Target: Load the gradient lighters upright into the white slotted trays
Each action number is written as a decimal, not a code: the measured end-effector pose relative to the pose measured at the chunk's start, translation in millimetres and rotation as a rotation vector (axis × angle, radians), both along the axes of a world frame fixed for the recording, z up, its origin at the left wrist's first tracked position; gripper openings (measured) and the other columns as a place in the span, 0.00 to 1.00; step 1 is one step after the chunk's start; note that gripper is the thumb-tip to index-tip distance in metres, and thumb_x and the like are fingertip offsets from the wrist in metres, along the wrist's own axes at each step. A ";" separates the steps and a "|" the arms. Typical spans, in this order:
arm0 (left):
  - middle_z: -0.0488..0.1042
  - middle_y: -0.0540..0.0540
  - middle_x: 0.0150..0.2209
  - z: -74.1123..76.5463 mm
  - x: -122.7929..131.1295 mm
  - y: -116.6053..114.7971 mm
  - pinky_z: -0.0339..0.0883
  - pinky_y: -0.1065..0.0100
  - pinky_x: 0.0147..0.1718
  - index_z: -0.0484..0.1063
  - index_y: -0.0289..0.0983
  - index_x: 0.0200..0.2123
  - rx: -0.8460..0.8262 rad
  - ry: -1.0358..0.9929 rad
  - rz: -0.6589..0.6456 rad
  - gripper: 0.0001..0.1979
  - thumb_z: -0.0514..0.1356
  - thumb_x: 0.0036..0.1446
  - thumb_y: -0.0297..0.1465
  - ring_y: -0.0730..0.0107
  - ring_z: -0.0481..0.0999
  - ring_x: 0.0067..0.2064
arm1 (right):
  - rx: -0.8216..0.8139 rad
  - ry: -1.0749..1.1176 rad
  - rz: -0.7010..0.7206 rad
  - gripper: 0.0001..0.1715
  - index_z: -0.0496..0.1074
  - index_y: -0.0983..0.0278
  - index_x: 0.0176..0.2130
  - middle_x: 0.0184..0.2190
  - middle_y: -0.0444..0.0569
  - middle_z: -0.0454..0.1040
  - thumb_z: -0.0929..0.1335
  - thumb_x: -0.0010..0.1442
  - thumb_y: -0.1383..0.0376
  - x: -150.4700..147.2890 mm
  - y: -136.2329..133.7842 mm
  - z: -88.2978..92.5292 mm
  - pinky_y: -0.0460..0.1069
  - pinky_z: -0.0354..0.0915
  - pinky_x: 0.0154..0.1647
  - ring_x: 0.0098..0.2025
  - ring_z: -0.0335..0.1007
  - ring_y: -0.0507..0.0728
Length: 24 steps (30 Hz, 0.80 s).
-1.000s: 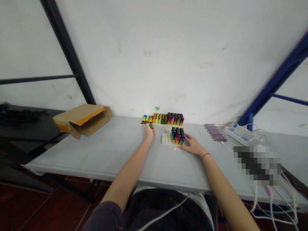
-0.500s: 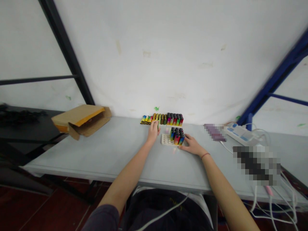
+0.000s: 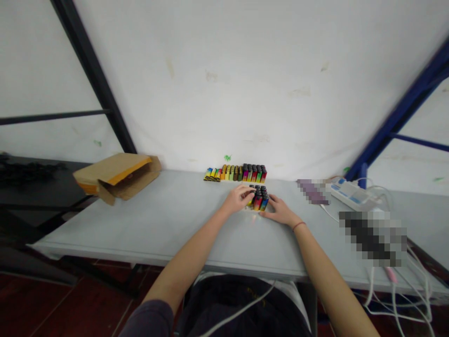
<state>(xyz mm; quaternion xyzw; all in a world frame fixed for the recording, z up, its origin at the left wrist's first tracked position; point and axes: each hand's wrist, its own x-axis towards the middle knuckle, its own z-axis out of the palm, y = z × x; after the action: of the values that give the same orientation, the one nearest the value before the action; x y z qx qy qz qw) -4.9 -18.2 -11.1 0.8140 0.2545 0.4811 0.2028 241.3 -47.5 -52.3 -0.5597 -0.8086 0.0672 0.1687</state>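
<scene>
Several upright lighters (image 3: 258,202) with black tops and bright bodies stand in a small white tray (image 3: 249,209) on the table. My left hand (image 3: 236,199) is at the tray's left part, fingers pinched on a lighter (image 3: 250,202) with a yellowish body beside the standing ones. The hand covers most of that end of the tray. At the right end, my right hand (image 3: 280,212) holds the tray, with its thumb at the near corner and its fingers along the right side.
Behind, against the wall, stand a block of dark-topped lighters (image 3: 255,173), a row of yellow and green ones (image 3: 232,172) and a few lying flat (image 3: 212,174). An open cardboard box (image 3: 117,173) is at left. A power strip (image 3: 352,194) and white cables lie at right.
My left hand has moved right and slightly nearer, from beside the back row to the left part of the tray, carrying a lighter. My right hand stays at the tray.
</scene>
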 end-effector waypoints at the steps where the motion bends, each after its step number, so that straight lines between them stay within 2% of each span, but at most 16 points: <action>1: 0.76 0.42 0.39 -0.4 0.0 -0.3 0.72 0.65 0.37 0.79 0.37 0.45 -0.014 0.010 -0.002 0.17 0.57 0.64 0.41 0.71 0.72 0.32 | 0.004 0.004 0.001 0.43 0.68 0.61 0.62 0.66 0.61 0.61 0.68 0.57 0.40 0.2 0.2 -0.3 0.65 0.58 0.65 0.66 0.60 0.71; 6: 0.76 0.43 0.38 4.4 -0.5 -3.8 0.71 0.65 0.38 0.80 0.39 0.45 -0.104 0.007 -0.009 0.15 0.60 0.61 0.40 0.70 0.72 0.32 | -0.004 0.012 -0.008 0.43 0.69 0.61 0.61 0.67 0.61 0.60 0.68 0.57 0.39 -0.3 -0.5 0.1 0.65 0.58 0.65 0.66 0.60 0.71; 10: 0.76 0.44 0.35 9.2 -1.8 -7.3 0.70 0.66 0.36 0.79 0.39 0.46 -0.164 -0.033 -0.010 0.15 0.62 0.58 0.38 0.70 0.70 0.30 | -0.019 0.014 -0.008 0.44 0.68 0.63 0.62 0.66 0.63 0.60 0.68 0.57 0.39 -1.4 -1.9 2.6 0.65 0.57 0.66 0.66 0.59 0.72; 15: 0.77 0.44 0.35 7.9 -3.6 -3.2 0.69 0.67 0.37 0.79 0.38 0.43 -0.088 -0.030 0.069 0.12 0.59 0.60 0.34 0.68 0.73 0.33 | -0.019 0.014 -0.013 0.45 0.68 0.64 0.62 0.66 0.64 0.60 0.68 0.56 0.39 -2.1 -2.3 3.6 0.65 0.57 0.66 0.66 0.59 0.73; 17: 0.78 0.43 0.37 7.1 -7.5 4.8 0.70 0.66 0.41 0.78 0.38 0.43 -0.050 -0.030 0.177 0.12 0.56 0.62 0.33 0.66 0.75 0.37 | -0.016 0.011 -0.015 0.46 0.69 0.64 0.62 0.66 0.64 0.61 0.68 0.56 0.39 -2.1 -2.2 3.4 0.65 0.57 0.66 0.66 0.59 0.73; 20: 0.79 0.40 0.42 8.3 -22.8 26.1 0.67 0.61 0.52 0.77 0.37 0.44 -0.039 -0.031 0.452 0.13 0.53 0.63 0.29 0.61 0.76 0.46 | -0.014 0.017 -0.007 0.46 0.68 0.64 0.62 0.66 0.64 0.61 0.68 0.57 0.38 -2.5 -2.4 3.7 0.65 0.57 0.66 0.66 0.59 0.72; 22: 0.78 0.38 0.48 10.4 -39.5 45.1 0.63 0.57 0.57 0.76 0.37 0.47 -0.081 0.006 0.663 0.16 0.51 0.63 0.27 0.57 0.74 0.53 | -0.018 0.013 -0.003 0.46 0.67 0.65 0.63 0.66 0.65 0.60 0.68 0.57 0.39 -3.3 -3.1 4.5 0.64 0.57 0.66 0.66 0.59 0.72; 24: 0.76 0.36 0.52 12.2 -59.1 65.7 0.61 0.52 0.59 0.74 0.35 0.53 -0.174 0.108 0.818 0.19 0.50 0.63 0.27 0.53 0.72 0.57 | -0.020 0.007 -0.006 0.46 0.68 0.66 0.63 0.66 0.66 0.60 0.68 0.57 0.40 -4.4 -4.0 5.4 0.64 0.56 0.67 0.66 0.59 0.72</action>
<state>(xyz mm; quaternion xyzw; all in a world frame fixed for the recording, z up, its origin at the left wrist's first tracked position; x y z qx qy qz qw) -64.0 47.5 1.1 0.6495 0.6068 0.4555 0.0495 236.9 -51.5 -47.0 -0.5635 -0.8055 0.0770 0.1662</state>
